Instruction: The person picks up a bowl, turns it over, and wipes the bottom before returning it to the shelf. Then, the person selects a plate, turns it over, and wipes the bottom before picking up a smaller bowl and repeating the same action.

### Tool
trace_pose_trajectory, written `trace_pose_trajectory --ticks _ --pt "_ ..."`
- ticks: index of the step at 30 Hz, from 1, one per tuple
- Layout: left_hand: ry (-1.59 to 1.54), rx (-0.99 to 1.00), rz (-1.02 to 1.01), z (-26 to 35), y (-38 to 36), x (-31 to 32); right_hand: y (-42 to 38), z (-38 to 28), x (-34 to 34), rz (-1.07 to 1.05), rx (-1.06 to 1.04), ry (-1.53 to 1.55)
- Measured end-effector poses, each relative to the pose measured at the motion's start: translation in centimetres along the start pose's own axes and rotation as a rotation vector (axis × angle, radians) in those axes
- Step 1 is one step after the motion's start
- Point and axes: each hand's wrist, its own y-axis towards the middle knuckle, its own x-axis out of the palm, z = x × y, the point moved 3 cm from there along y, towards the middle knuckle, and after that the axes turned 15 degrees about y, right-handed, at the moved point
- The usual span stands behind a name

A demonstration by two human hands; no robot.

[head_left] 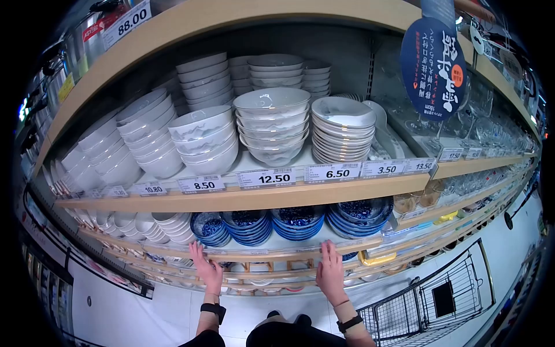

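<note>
"What did you make of it from where you stood?"

"The left hand (207,270) was up at the shelf edge (277,254), fingers loosely spread, just in front of the leftmost stack (210,233) of blue bowls. I saw nothing in its grasp."

"And the right hand (331,274)?"

"At the same edge, below about where the third stack (297,225) met the rightmost stack (359,225). Its fingers were nearly straight and close together, wrapped around nothing I could see. Whether either hand pressed on the wood, I couldn't tell."

"So the blue bowls sat untouched?"

"It looked so: four stacks on the lower shelf, under the white bowls (273,124) and their price labels (266,177)."

"Which step would you have called it?"

"A reach or a rest, I judged, with no bowl gripped. Taking one would have called for fingers over the edge and around a top rim, drawn forward, clear of the boards above"
</note>
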Motion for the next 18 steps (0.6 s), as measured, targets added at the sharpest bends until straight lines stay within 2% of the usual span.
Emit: trace_pose_trajectory --ticks 12,18 --pt "-0.016 -0.058 0.05 0.2 -0.1 0.8 -0.7 1.5 1.2 -0.041 0.038 0.023" --pt "-0.027 -0.046 0.078 0.4 0.0 0.8 -0.4 0.6 1.0 0.052 -0.029 -0.036"
